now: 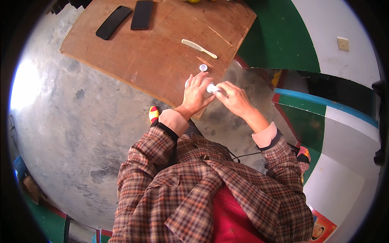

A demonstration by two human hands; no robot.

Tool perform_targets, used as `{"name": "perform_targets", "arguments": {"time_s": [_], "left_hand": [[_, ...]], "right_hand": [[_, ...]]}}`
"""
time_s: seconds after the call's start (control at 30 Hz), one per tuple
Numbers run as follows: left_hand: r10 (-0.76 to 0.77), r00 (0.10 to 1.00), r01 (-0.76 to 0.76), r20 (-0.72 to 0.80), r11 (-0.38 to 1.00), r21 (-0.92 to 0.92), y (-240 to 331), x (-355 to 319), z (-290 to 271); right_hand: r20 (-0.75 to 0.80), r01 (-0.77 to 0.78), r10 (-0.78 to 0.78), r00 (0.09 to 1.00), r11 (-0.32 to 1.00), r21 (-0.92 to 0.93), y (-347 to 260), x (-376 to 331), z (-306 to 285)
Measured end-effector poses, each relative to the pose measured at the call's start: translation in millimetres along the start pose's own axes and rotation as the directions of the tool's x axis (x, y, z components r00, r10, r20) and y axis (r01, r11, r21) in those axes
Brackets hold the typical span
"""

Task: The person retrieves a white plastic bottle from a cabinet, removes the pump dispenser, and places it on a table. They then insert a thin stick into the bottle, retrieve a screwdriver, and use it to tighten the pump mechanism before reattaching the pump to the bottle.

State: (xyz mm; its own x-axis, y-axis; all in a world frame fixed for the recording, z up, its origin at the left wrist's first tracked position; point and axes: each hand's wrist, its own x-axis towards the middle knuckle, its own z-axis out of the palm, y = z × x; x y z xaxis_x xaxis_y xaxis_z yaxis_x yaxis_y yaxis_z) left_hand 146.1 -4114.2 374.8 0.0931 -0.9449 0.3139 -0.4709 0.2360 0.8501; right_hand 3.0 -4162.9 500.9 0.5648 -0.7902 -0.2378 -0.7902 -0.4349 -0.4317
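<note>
Near the table's right corner, my left hand (195, 95) is closed over a small white container that looks like a bottle, mostly hidden under the fingers. Its white end (210, 88) sticks out toward the right. There, the thumb and fingers of my right hand (234, 99) pinch a small white piece at that end; whether it is part of the bottle I cannot tell. Just beyond my left fingertips a small round white cap (203, 68) lies on the table. Farther off is a pale comb (199, 48) with a handle.
Two black phones (142, 15) lie on the far left of the worn brown wooden table (162, 48). Grey concrete floor (85, 121) spreads out to the left. On the right stand a green and white wall (279, 36) and a blue-edged ledge (328, 106).
</note>
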Motion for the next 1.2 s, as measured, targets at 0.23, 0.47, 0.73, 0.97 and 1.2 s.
{"name": "perform_targets", "arguments": {"time_s": [0.23, 0.47, 0.73, 0.97, 1.2], "left_hand": [[0.073, 0.997, -0.073, 0.0, 0.997, -0.027, -7.5, 12.1, 12.3], [0.005, 0.994, -0.01, -0.106, 0.999, -0.041, -3.4, 5.2, 23.5], [-0.067, 0.997, 0.064, -0.022, 0.987, -0.146, -9.8, 3.2, 18.9], [-0.084, 0.996, 0.088, 0.035, 0.982, -0.167, -16.6, 2.8, 18.6], [-0.079, 0.996, 0.071, -0.037, 0.98, -0.184, -17.1, 3.7, 22.1]], "right_hand": [[0.059, 0.109, -0.098, 0.993, 0.968, -0.225, 3.5, 11.4, 8.1], [0.245, -0.482, 0.415, 0.876, 0.765, 0.427, -9.6, 4.4, 26.0], [-0.091, 0.125, -0.134, 0.987, 0.987, -0.098, -3.0, 0.8, -9.0], [0.18, 0.417, -0.377, 0.908, 0.843, -0.34, 10.1, 20.9, -7.3], [0.361, -0.028, 0.03, 0.932, 1.0, -0.013, 11.6, 44.9, -14.8]]}}
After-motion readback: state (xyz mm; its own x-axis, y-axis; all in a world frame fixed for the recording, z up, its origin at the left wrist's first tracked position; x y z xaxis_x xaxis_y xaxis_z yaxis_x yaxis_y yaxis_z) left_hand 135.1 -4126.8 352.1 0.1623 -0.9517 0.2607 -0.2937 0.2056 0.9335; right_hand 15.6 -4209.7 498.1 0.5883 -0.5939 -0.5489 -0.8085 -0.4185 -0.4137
